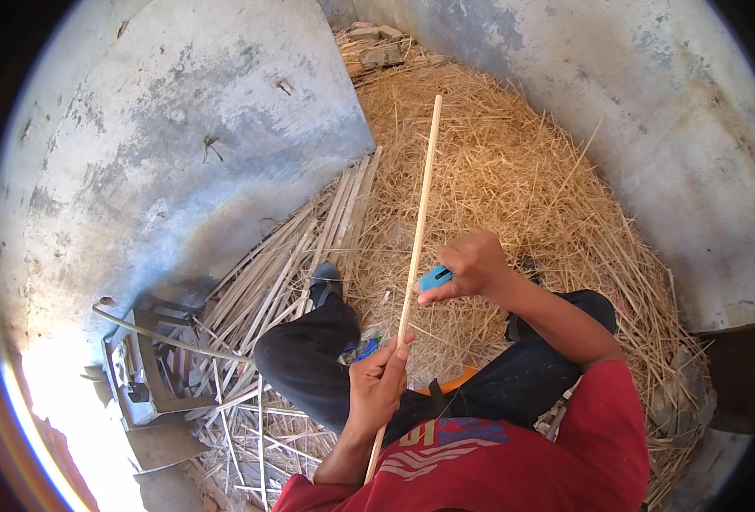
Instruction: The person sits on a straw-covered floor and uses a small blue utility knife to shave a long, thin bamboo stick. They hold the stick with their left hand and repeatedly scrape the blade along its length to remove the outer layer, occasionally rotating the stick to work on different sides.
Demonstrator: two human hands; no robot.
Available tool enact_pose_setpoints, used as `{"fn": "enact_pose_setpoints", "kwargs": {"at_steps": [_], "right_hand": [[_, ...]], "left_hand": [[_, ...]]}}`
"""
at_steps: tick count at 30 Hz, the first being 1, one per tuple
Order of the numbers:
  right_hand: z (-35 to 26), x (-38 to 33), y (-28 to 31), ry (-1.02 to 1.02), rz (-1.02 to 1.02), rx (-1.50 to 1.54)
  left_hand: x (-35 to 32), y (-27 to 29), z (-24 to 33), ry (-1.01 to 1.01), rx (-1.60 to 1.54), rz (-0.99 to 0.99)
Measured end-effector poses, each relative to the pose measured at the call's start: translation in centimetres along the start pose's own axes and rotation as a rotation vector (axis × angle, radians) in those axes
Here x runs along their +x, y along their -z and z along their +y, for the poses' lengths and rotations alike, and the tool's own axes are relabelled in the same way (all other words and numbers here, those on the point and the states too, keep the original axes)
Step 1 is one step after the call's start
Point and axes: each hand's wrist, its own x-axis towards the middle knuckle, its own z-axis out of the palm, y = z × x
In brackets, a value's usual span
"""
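Left hand (376, 380) fingers wrap tight round the stick (418, 230), low near your lap | right hand (473, 266) pinches a blue cutter (435, 277) against it mid-length | keep strokes away, over the straw (514, 171).

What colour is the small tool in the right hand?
Light blue: the small tool in the right hand, pressed against the pale stick. Head view shows it best.
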Motion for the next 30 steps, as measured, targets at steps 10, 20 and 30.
{"fn": "enact_pose_setpoints", "kwargs": {"at_steps": [10, 20, 30], "right_hand": [[6.2, -0.7, 2.5, -0.568, 0.130, 0.093], [-3.0, -0.1, 1.0, -0.110, -0.072, 0.089], [1.7, -1.1, 0.0, -0.270, -0.059, -0.001]], "left_hand": [[-2.4, 1.5, -1.4, 0.061, -0.071, 0.006], [-1.4, 0.4, 0.3, 0.001, 0.027, 0.021], [-3.8, 0.6, 0.0, 0.052, 0.096, -0.038]]}}
